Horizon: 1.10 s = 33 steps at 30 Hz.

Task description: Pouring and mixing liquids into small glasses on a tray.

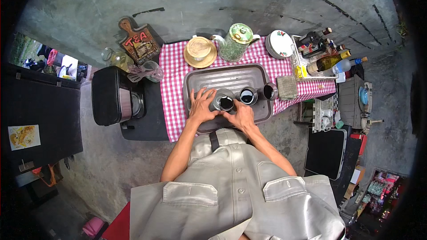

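A brown rectangular tray (227,72) lies on a pink-and-white checked cloth (171,106) before me. Near its front edge stands a clear glass vessel (221,95) with dark liquid showing in it. My left hand (202,106) touches the vessel's left side, fingers spread. From the right, my right hand (241,115) rests against a glass of dark liquid (227,103) at that same spot; whether this glass is separate from the vessel, I cannot tell. Just to the right on the tray stand another glass of dark liquid (247,95) and a third one (269,91).
Behind the tray are a lidded cup (199,48), a green enamel teapot (238,43) and stacked plates (281,44). A wire basket (295,60) of bottles and a folded cloth (287,87) sit right. Left are a black appliance (108,95) and a glass jar with spatulas (154,72).
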{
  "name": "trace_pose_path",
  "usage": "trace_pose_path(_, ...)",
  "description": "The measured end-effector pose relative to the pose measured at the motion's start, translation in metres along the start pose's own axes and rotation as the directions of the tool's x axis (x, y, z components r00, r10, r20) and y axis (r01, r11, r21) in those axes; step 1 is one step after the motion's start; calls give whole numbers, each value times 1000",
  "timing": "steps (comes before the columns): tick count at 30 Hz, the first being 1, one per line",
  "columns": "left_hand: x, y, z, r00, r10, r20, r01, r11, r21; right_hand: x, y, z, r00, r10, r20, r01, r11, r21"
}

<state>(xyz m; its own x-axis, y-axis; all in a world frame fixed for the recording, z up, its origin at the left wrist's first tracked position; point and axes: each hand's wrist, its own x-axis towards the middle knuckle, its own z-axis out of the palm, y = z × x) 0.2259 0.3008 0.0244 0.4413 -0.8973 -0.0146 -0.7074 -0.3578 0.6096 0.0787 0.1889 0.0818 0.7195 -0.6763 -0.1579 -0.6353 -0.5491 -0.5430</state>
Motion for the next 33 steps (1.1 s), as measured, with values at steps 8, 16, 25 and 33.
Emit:
trace_pose_path(8, 0, 0, 1, 1000, -9, 5, 9, 1000, 18, 3, -8, -8, 992, 78, 97, -76, 997, -24)
trace_pose_path(16, 1, 0, 1, 1000, -10, -3, 10, 1000, 3, 4, -10, -9, 995, 58, 83, -57, 998, -19)
trace_pose_path(25, 1, 1, -1, 1000, 7, 6, -7, 1000, 22, 6, -8, -7, 996, 41, 75, -38, 998, -45)
trace_pose_path(33, 1, 0, 0, 999, -9, 34, 8, 999, 40, 5, -10, -9, 996, 35, 81, -34, 999, -21)
